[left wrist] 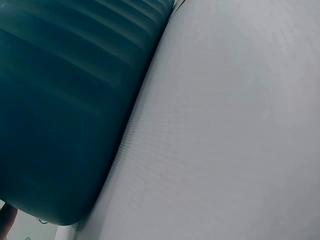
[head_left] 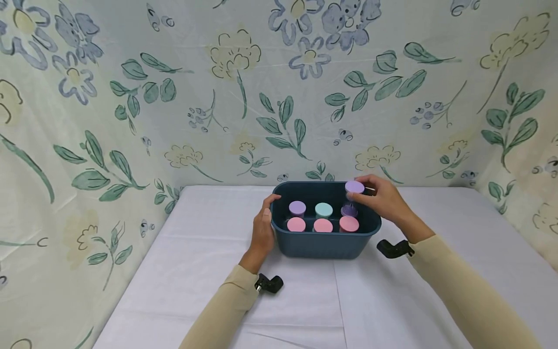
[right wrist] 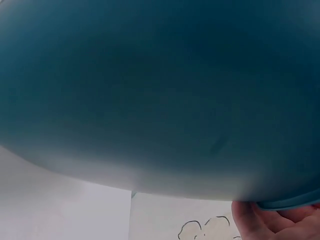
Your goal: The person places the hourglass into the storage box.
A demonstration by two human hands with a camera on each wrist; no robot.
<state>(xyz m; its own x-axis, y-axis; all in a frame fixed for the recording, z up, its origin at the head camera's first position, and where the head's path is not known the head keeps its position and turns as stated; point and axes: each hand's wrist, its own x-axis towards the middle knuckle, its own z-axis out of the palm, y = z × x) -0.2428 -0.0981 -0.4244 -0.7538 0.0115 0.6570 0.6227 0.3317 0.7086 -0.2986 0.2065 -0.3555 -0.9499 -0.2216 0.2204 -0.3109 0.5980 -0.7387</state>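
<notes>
A dark blue oblong plastic bin (head_left: 324, 246) stands on the table. At its left end my left hand (head_left: 261, 232) holds the rim, fingers bent round the far left corner; one fingertip (left wrist: 7, 220) shows in the left wrist view. My right hand (head_left: 382, 199) pinches a small container by its lilac lid (head_left: 354, 187) above the bin's right part. Directly below is a translucent purple piece (head_left: 349, 210); whether it belongs to the held container I cannot tell. Inside the bin are a lilac-lidded container (head_left: 297, 208), a mint-lidded one (head_left: 324, 210) and a front row of pink-lidded ones (head_left: 323, 225).
A white cloth (head_left: 192, 271) covers the table around the bin. Floral fabric (head_left: 244, 97) hangs behind and at both sides. Black camera mounts are on both wrists, the right one (head_left: 394, 248) close to the bin's right end.
</notes>
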